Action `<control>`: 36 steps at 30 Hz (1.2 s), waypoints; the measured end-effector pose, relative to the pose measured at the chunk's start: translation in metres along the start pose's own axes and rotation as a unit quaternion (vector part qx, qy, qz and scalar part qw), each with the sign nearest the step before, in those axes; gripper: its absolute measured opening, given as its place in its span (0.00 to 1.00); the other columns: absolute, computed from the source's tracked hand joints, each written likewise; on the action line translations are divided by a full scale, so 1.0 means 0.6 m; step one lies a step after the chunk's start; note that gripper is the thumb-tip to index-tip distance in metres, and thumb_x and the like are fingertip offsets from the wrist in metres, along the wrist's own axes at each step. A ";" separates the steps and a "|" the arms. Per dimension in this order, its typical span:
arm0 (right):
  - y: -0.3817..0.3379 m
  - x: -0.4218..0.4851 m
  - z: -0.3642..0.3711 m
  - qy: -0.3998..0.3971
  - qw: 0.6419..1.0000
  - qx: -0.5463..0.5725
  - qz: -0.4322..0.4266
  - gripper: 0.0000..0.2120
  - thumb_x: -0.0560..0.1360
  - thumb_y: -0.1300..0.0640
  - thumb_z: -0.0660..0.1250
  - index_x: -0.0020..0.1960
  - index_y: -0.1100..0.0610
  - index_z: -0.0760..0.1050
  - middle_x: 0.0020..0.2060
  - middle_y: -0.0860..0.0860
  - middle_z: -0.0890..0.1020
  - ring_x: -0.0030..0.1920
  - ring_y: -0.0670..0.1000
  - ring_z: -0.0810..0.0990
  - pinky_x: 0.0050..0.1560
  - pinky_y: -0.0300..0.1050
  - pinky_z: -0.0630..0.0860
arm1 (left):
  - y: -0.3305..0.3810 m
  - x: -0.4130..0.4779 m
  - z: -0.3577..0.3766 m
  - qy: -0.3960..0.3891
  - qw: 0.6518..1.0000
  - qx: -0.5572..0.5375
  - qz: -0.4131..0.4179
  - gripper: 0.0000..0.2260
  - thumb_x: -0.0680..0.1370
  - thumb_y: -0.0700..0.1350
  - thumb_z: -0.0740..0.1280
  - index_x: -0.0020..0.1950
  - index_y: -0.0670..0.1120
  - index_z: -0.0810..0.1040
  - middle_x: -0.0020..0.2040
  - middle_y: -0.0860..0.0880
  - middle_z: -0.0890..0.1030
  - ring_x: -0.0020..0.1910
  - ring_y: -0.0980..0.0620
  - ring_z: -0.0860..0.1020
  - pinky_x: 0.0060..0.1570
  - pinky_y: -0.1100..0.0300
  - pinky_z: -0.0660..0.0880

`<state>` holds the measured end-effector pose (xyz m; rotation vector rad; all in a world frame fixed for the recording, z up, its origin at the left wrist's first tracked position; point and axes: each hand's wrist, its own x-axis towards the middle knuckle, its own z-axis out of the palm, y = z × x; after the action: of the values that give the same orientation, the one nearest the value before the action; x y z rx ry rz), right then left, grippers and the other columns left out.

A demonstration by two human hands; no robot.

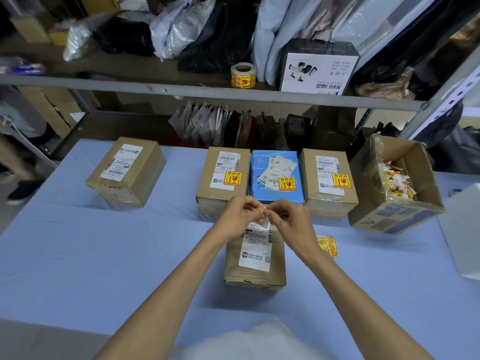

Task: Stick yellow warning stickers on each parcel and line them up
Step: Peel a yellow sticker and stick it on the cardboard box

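My left hand (240, 216) and my right hand (288, 219) meet above a brown parcel (255, 266) in the middle of the table. Both pinch a small yellow sticker with its white backing (265, 216) between the fingertips. Behind them three parcels stand side by side, each with a yellow warning sticker: a brown one (223, 178), a blue one (276, 178) and another brown one (328, 178). A further brown parcel (127, 170) sits apart at the left with no yellow sticker showing. A short strip of yellow stickers (327, 245) lies on the cloth by my right wrist.
An open cardboard box (394, 219) holding several sticker scraps stands tilted at the right. A roll of yellow stickers (243, 75) and a white product box (319, 68) sit on the shelf behind. A white object (465, 229) sits at the right edge. A person's legs (20, 162) are at far left.
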<state>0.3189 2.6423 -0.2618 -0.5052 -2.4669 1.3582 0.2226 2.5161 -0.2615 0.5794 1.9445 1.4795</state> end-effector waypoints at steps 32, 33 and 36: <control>-0.017 0.000 0.000 0.041 0.982 0.160 0.090 0.06 0.77 0.62 0.64 0.43 0.64 0.76 0.35 0.57 0.83 0.37 0.53 0.84 0.41 0.48 0.81 | 0.008 0.004 0.008 0.029 0.999 -0.040 0.004 0.04 0.78 0.37 0.63 0.44 0.40 0.75 0.40 0.44 0.80 0.37 0.51 0.81 0.43 0.61 0.78; -0.018 0.000 0.001 0.043 0.981 0.165 0.091 0.06 0.77 0.62 0.64 0.43 0.64 0.75 0.36 0.58 0.83 0.37 0.53 0.84 0.39 0.48 0.80 | 0.010 0.004 0.010 0.036 0.998 -0.050 -0.003 0.04 0.78 0.37 0.62 0.45 0.39 0.74 0.40 0.45 0.80 0.37 0.53 0.80 0.41 0.65 0.76; -0.016 0.002 0.004 0.040 0.983 0.159 0.084 0.07 0.78 0.61 0.64 0.44 0.64 0.75 0.36 0.57 0.83 0.37 0.53 0.84 0.37 0.49 0.79 | 0.012 0.007 0.017 0.039 0.997 -0.070 -0.014 0.10 0.80 0.43 0.63 0.48 0.35 0.74 0.40 0.46 0.79 0.39 0.54 0.79 0.44 0.62 0.76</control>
<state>0.3153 2.6358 -0.2547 -0.6865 -2.1262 1.7229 0.2267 2.5277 -0.2574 0.4379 1.8796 1.6277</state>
